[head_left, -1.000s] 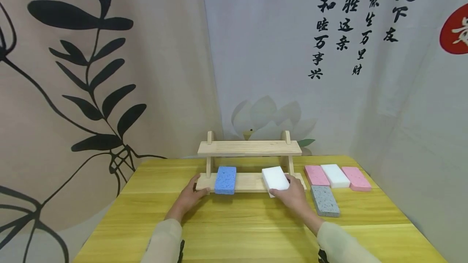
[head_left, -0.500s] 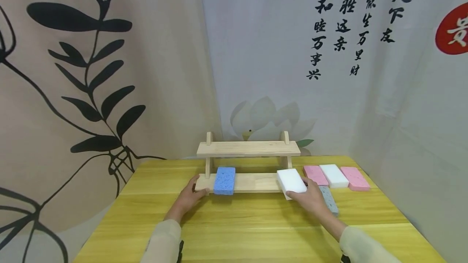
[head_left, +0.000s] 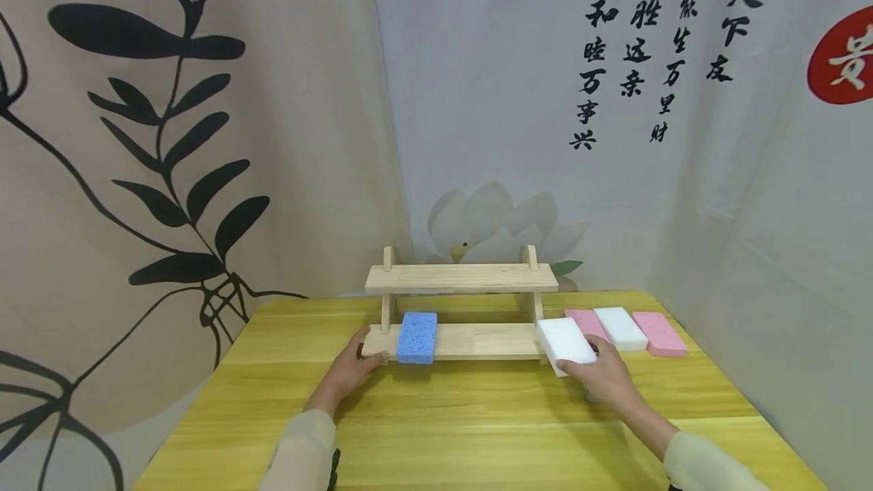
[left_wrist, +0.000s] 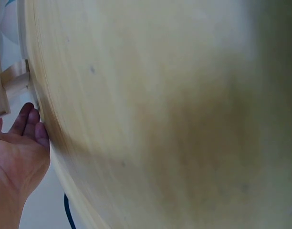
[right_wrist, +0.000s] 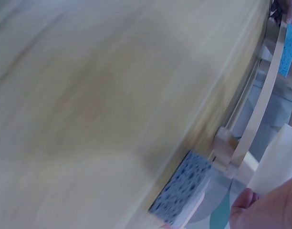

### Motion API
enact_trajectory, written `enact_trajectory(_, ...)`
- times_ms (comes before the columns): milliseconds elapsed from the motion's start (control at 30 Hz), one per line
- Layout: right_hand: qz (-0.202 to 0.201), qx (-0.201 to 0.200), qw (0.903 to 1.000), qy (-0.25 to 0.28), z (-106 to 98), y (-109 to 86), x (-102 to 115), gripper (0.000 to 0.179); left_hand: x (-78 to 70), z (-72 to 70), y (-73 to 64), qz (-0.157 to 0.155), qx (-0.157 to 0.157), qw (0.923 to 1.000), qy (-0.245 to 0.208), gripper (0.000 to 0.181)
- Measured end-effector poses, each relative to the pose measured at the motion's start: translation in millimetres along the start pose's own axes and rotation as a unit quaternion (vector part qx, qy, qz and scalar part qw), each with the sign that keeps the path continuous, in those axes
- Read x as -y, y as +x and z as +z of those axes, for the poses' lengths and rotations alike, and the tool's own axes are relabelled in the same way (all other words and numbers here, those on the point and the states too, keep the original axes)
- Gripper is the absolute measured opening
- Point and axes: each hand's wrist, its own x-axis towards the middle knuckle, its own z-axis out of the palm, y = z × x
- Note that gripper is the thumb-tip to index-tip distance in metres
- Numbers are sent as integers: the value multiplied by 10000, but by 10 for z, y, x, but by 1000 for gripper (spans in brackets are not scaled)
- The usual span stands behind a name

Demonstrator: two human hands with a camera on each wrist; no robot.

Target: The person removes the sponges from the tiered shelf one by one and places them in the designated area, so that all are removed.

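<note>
A small two-tier wooden rack (head_left: 486,341) stands near the back of the table. My left hand (head_left: 350,367) holds the left end of its lower shelf, thumb at the front and fingers at the side. Toward that end of the shelf lies a blue sponge (head_left: 417,339). My right hand (head_left: 605,374) pinches a white sponge (head_left: 566,340) between thumb and fingers, tilted at the lower shelf's right end. Whether that sponge touches the shelf I cannot tell. In the right wrist view, a grey speckled sponge (right_wrist: 182,187) lies nearby; in the head view my right hand hides most of it.
Right of the rack, on the wooden table (head_left: 436,430), a second white sponge (head_left: 621,328) lies between a pink sponge (head_left: 582,319) and another pink sponge (head_left: 659,333). The rack's upper shelf (head_left: 461,278) is above the lower one. A printed curtain (head_left: 320,135) hangs behind.
My right hand has carried the white sponge rightward along the lower shelf to its right end, now covering the grey sponge. My left hand and the blue sponge have stayed in place.
</note>
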Motion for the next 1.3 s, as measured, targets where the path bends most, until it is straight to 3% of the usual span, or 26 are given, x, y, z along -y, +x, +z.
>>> enact_trajectory(233, 297, 107, 9995, -62, -182, -37, -151, 92, -3, -11, -3, -48, 18, 9999, 155, 91)
enact_trajectory(733, 477, -34, 9985, -256, -557, 26, -489, 95, -53, -14, -46, -47, 52, 9999, 154, 89)
enact_trajectory(1100, 216, -292, 9977, -573, -703, 31, -832, 88, -32, -7, -33, -6, 27, 9998, 205, 89)
enact_trajectory(1300, 327, -175, 9972, -653, -787, 7, -941, 93, -23, -10, -25, -9, 8, 9998, 207, 89)
